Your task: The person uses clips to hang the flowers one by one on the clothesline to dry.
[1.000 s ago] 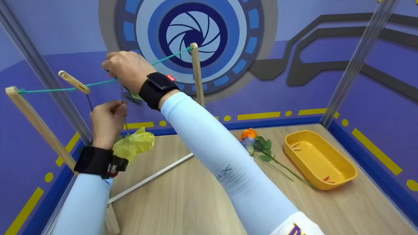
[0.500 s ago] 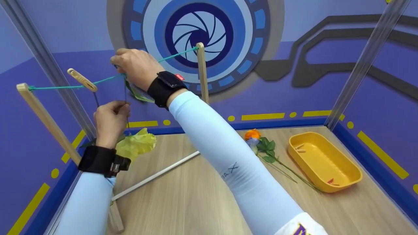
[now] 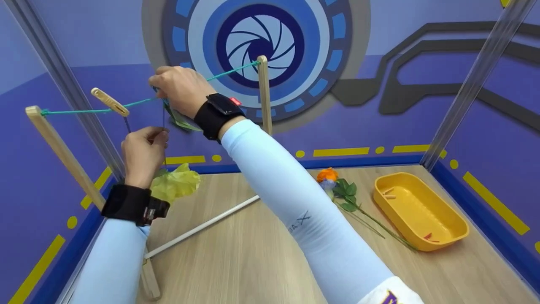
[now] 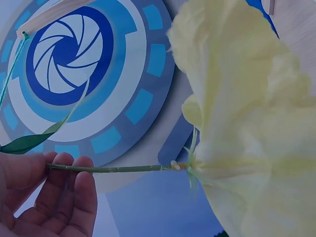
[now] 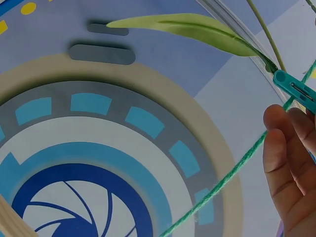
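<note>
A yellow flower (image 3: 177, 183) hangs head-down below a green string (image 3: 232, 71). My left hand (image 3: 143, 155) pinches its thin stem (image 4: 118, 169) between thumb and fingers, partway up. Higher, at the string, my right hand (image 3: 184, 90) holds a teal clothespin (image 5: 295, 90), its far end hidden by fingers. The clothespin sits across the string at the stem's top, where a long green leaf (image 5: 192, 32) sticks out. Left of the hands, a wooden clothespin (image 3: 110, 102) is clipped to the string with a dark stem (image 3: 127, 124) below it.
Two wooden posts (image 3: 63, 154) carry the string, and a white rod (image 3: 202, 226) runs low between them. On the table at right lie an orange flower (image 3: 328, 175) and a bluish one (image 3: 327, 185). Beside them stands a yellow tray (image 3: 379, 198) with a few small clothespins inside.
The head view has shifted slightly, so the scene sits a little farther right. Both hands keep nearly the same places at the stem and the string.
</note>
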The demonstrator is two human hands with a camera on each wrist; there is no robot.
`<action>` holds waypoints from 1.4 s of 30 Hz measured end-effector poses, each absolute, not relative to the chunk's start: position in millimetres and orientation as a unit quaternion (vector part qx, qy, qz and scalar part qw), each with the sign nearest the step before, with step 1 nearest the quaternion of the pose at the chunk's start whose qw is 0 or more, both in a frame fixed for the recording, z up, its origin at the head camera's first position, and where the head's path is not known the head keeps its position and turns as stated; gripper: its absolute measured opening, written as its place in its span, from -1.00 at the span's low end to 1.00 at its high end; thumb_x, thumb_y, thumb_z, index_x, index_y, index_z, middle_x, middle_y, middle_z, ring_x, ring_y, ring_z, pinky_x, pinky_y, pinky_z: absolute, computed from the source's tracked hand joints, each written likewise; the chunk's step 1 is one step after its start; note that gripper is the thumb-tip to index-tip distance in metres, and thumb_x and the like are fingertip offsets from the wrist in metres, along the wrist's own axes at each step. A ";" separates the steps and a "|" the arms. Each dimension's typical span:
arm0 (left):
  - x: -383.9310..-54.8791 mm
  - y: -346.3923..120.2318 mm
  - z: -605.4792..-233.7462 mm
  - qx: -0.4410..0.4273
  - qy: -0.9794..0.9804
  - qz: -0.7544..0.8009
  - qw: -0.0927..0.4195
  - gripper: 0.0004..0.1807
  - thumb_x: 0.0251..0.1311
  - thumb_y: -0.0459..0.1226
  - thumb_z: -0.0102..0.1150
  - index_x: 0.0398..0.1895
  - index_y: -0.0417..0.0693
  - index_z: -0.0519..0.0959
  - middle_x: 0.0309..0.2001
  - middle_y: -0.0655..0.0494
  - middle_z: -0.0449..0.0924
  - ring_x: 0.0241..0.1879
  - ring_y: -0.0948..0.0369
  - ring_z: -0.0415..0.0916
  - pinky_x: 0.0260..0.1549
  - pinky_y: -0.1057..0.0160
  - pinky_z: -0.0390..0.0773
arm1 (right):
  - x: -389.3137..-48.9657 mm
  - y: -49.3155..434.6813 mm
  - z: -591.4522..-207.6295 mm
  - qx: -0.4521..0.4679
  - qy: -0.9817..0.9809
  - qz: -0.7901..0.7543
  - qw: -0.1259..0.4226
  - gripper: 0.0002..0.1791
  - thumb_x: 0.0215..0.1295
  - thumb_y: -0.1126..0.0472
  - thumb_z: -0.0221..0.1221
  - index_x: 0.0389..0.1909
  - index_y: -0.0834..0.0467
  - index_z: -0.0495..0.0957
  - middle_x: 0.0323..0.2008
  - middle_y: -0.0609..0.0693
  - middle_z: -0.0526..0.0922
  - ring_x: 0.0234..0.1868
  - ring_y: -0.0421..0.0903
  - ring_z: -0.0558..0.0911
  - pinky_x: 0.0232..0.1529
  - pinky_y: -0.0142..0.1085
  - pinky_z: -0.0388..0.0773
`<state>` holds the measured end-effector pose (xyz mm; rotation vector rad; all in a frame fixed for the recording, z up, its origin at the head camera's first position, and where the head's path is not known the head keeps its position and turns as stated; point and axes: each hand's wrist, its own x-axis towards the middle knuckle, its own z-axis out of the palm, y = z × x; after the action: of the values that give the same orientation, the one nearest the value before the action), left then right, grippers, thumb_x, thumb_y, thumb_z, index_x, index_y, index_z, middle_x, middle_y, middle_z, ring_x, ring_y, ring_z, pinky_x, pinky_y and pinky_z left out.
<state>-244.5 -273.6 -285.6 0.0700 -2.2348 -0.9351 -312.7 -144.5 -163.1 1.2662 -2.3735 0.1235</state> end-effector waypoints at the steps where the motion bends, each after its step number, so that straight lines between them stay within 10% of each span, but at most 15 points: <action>1: -244.4 -273.9 -285.6 0.027 -0.863 -0.361 0.351 -0.72 0.55 -0.30 0.05 0.01 -0.24 0.74 -0.21 -0.23 0.72 -0.30 -0.01 0.59 -0.26 0.13 0.44 | -312.8 -144.3 -163.1 0.460 -0.859 0.045 0.221 -0.76 0.61 0.17 0.04 0.04 0.07 0.66 -0.06 -0.02 0.64 0.04 -0.10 0.67 0.01 -0.41 0.55; 18: -242.7 -273.9 -284.3 0.030 -0.876 -0.391 0.282 -0.65 0.62 -0.30 -0.10 0.23 -0.30 0.57 0.07 -0.30 0.60 -0.03 -0.11 0.52 0.08 0.00 0.42 | -308.3 -145.0 -163.2 0.452 -0.874 0.079 0.162 -0.57 0.63 0.14 0.02 0.42 0.03 0.47 0.25 -0.04 0.58 0.26 -0.15 0.59 0.22 -0.47 0.47; 42: -243.9 -273.7 -284.8 0.008 -0.886 -0.392 0.246 -0.58 0.59 -0.28 -0.17 0.32 -0.32 0.47 0.14 -0.31 0.53 -0.01 -0.13 0.48 0.15 -0.06 0.38 | -308.9 -131.6 -165.8 0.469 -0.860 0.114 0.164 -0.55 0.63 0.21 -0.04 0.44 0.07 0.45 0.28 -0.01 0.58 0.21 -0.13 0.61 0.17 -0.44 0.51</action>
<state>-243.9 -273.7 -284.8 0.0206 -2.4173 -1.0699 -308.9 -131.6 -165.8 1.3375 -2.4522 0.3259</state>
